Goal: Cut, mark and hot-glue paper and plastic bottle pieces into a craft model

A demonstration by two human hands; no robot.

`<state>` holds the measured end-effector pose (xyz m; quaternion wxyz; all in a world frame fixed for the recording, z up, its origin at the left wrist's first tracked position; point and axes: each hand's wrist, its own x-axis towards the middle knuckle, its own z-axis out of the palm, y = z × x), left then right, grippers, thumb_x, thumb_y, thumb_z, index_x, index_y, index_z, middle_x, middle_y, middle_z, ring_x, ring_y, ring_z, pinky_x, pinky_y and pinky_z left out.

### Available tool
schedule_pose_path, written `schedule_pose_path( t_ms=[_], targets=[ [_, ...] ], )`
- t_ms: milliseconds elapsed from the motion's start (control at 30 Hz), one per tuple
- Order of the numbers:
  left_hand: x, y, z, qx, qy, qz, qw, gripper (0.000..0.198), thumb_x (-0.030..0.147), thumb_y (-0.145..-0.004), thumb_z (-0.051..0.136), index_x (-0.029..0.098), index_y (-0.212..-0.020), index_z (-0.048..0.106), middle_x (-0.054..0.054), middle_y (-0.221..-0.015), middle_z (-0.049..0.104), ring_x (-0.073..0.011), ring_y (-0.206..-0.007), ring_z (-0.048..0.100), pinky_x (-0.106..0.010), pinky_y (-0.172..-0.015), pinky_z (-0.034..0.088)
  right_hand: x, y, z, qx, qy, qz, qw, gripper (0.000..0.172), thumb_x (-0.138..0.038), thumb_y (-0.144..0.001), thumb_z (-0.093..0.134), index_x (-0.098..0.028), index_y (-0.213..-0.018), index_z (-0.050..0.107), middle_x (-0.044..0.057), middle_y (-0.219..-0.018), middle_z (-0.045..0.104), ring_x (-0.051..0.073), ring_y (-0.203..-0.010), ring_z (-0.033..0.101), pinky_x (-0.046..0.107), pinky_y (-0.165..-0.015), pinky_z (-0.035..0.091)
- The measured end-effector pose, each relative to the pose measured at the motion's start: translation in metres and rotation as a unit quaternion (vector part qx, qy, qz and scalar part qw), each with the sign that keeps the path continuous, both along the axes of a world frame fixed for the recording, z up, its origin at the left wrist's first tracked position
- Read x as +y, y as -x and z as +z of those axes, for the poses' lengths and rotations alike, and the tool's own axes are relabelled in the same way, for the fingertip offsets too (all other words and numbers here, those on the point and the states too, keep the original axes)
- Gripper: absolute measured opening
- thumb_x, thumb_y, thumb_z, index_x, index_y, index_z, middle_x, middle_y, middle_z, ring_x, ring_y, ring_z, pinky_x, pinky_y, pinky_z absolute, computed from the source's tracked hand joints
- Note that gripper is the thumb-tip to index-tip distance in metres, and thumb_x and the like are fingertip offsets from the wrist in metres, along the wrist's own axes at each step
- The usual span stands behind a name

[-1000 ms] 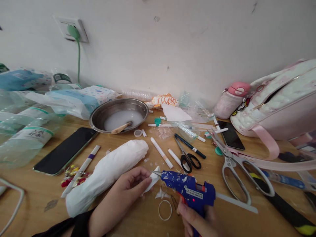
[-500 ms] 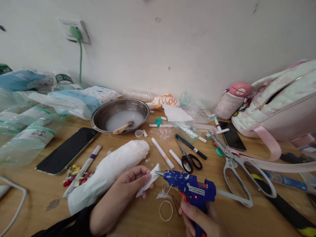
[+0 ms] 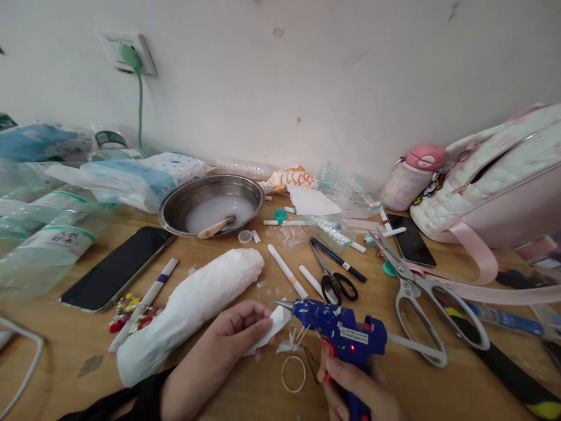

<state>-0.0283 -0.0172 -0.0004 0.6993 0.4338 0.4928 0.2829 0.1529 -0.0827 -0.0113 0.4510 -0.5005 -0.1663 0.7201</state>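
Observation:
My left hand (image 3: pixel 230 339) pinches a small white paper piece (image 3: pixel 274 327), its fingers closed on it. My right hand (image 3: pixel 357 389) grips the handle of a blue hot glue gun (image 3: pixel 339 333) whose red light glows. The gun's metal nozzle touches the top edge of the paper piece. Just left of my left hand lies a long bundle wrapped in white paper (image 3: pixel 193 307), flat on the wooden table (image 3: pixel 65 345). A thin white ring (image 3: pixel 293 373) lies on the table below the gun.
A steel bowl (image 3: pixel 213 204) of cloudy liquid with a wooden stick stands at the back. Black-handled scissors (image 3: pixel 333 278), big grey scissors (image 3: pixel 416 298), white glue sticks (image 3: pixel 287 271), two phones (image 3: pixel 116 267), plastic bottles (image 3: pixel 44 245) and a pink bag (image 3: pixel 495 181) lie around.
The glue gun has shifted slightly right and its nozzle now rests on the upper edge of the paper piece. My left hand has turned the paper a little.

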Motion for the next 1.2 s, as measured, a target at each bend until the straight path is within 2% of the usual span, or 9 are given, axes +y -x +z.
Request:
schedule_pose_path(
  t_ms=[67, 167, 367, 733, 900, 1000, 1067, 1133, 1200],
  targets=[
    [0.0, -0.001, 0.001, 0.007, -0.014, 0.0, 1.0, 0.023, 0.04, -0.067, 0.064, 0.018, -0.067, 0.058, 0.005, -0.058, 0.054, -0.0097, -0.053, 0.042, -0.021, -0.051, 0.033, 0.001, 0.0, -0.002, -0.013, -0.001, 0.008, 1.0, 0.036, -0.046, -0.062, 0.069, -0.015, -0.07, 0.051, -0.01, -0.034, 0.045, 0.003, -0.026, 0.038, 0.013, -0.03, 0.029],
    [0.001, 0.0, 0.001, 0.003, -0.021, 0.015, 1.0, 0.021, 0.039, -0.068, 0.063, 0.018, -0.067, 0.057, 0.006, -0.058, 0.052, -0.0087, -0.052, 0.041, -0.02, -0.051, 0.033, 0.002, 0.0, -0.004, -0.017, -0.003, 0.008, 1.0, 0.036, -0.045, -0.06, 0.069, -0.016, -0.071, 0.05, -0.01, -0.036, 0.047, 0.002, -0.025, 0.036, 0.013, -0.029, 0.03],
    [0.003, 0.004, -0.005, -0.026, -0.009, 0.024, 0.999, 0.017, 0.035, -0.076, 0.058, 0.019, -0.073, 0.055, 0.006, -0.062, 0.051, -0.0073, -0.054, 0.04, -0.019, -0.051, 0.032, 0.002, 0.001, 0.0, -0.024, 0.024, 0.028, 0.999, 0.036, -0.044, -0.059, 0.069, -0.016, -0.069, 0.049, -0.011, -0.033, 0.043, 0.002, -0.026, 0.035, 0.013, -0.031, 0.03],
    [-0.001, 0.004, 0.006, -0.087, 0.057, 0.054, 0.993, 0.012, 0.03, -0.077, 0.059, 0.019, -0.075, 0.055, 0.006, -0.063, 0.055, -0.007, -0.055, 0.04, -0.017, -0.053, 0.034, 0.005, 0.0, -0.002, -0.017, 0.04, 0.04, 0.998, 0.034, -0.044, -0.059, 0.068, -0.016, -0.064, 0.051, -0.01, -0.031, 0.042, 0.002, -0.026, 0.032, 0.013, -0.03, 0.03],
    [0.0, 0.006, 0.005, -0.071, 0.036, 0.074, 0.994, 0.012, 0.032, -0.076, 0.058, 0.02, -0.075, 0.055, 0.006, -0.062, 0.055, -0.007, -0.053, 0.042, -0.017, -0.051, 0.036, 0.008, -0.003, -0.008, 0.004, 0.039, 0.058, 0.998, 0.036, -0.048, -0.058, 0.068, -0.016, -0.061, 0.052, -0.01, -0.029, 0.042, 0.003, -0.021, 0.034, 0.014, -0.026, 0.03],
    [0.001, 0.007, 0.004, 0.017, -0.074, 0.053, 0.996, 0.015, 0.035, -0.076, 0.057, 0.021, -0.071, 0.056, 0.005, -0.06, 0.055, -0.0091, -0.052, 0.047, -0.019, -0.049, 0.04, 0.01, -0.006, -0.01, -0.022, 0.021, 0.018, 0.999, 0.037, -0.049, -0.061, 0.066, -0.015, -0.062, 0.053, -0.01, -0.032, 0.043, 0.003, -0.022, 0.036, 0.014, -0.026, 0.03],
    [-0.002, 0.008, 0.003, 0.113, -0.221, 0.006, 0.969, 0.012, 0.033, -0.077, 0.054, 0.023, -0.072, 0.058, 0.004, -0.062, 0.058, -0.0117, -0.055, 0.053, -0.02, -0.051, 0.043, 0.01, -0.006, -0.009, -0.042, 0.008, 0.003, 0.999, 0.036, -0.05, -0.065, 0.064, -0.015, -0.065, 0.054, -0.01, -0.034, 0.043, 0.004, -0.022, 0.039, 0.014, -0.025, 0.029],
    [-0.006, 0.008, 0.003, 0.202, -0.393, -0.055, 0.895, 0.008, 0.025, -0.08, 0.051, 0.024, -0.079, 0.06, 0.002, -0.07, 0.064, -0.0138, -0.062, 0.058, -0.022, -0.056, 0.046, 0.011, -0.005, -0.007, -0.052, 0.001, -0.004, 0.999, 0.036, -0.049, -0.065, 0.065, -0.015, -0.07, 0.054, -0.009, -0.037, 0.047, 0.005, -0.023, 0.042, 0.014, -0.025, 0.03],
    [-0.012, 0.009, 0.002, 0.255, -0.539, -0.091, 0.797, 0.014, 0.017, -0.081, 0.05, 0.024, -0.087, 0.059, 0.001, -0.077, 0.068, -0.0141, -0.067, 0.06, -0.024, -0.061, 0.047, 0.011, 0.0, -0.005, -0.055, -0.001, -0.014, 0.998, 0.038, -0.047, -0.061, 0.069, -0.015, -0.076, 0.054, -0.006, -0.042, 0.054, 0.005, -0.026, 0.046, 0.014, -0.027, 0.033]
  ],
)
